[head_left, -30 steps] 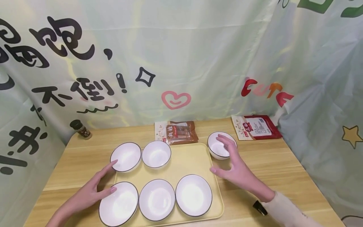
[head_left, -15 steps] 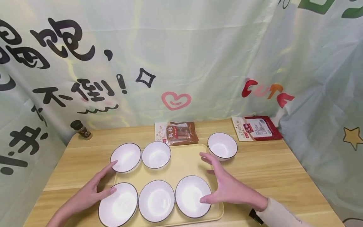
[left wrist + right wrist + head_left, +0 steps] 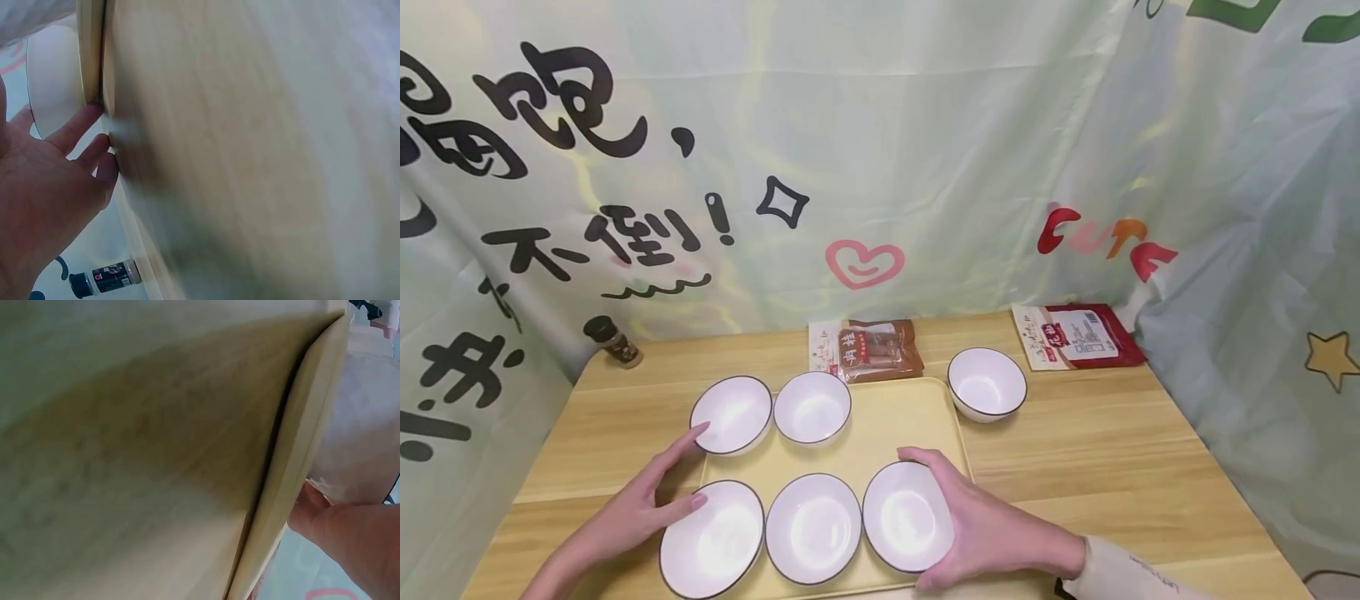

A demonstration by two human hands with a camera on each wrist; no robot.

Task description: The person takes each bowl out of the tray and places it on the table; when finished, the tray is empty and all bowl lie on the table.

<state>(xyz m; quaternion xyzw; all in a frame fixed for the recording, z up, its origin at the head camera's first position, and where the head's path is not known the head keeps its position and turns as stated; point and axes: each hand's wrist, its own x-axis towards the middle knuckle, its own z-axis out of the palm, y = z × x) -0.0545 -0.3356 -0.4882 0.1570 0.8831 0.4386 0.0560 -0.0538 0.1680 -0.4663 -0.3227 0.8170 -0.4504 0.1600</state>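
White bowls with dark rims stand on a yellow tray. My right hand grips the front right bowl, its fingers round the far side and its thumb at the near side. My left hand lies at the tray's left edge. Its index fingertip touches the rear left bowl, and its thumb lies over the rim of the front left bowl. In the left wrist view, the fingers reach the tray's side. Between stand a front middle bowl and a rear one.
Another white bowl stands on the table right of the tray. Behind lie a brown spice packet and a red packet. A small black-capped spice bottle lies at the back left. A printed curtain hangs behind.
My right hand has moved from above the separate bowl at the right, left and nearer, to the front right bowl and now grips it. The left hand has stayed in place.
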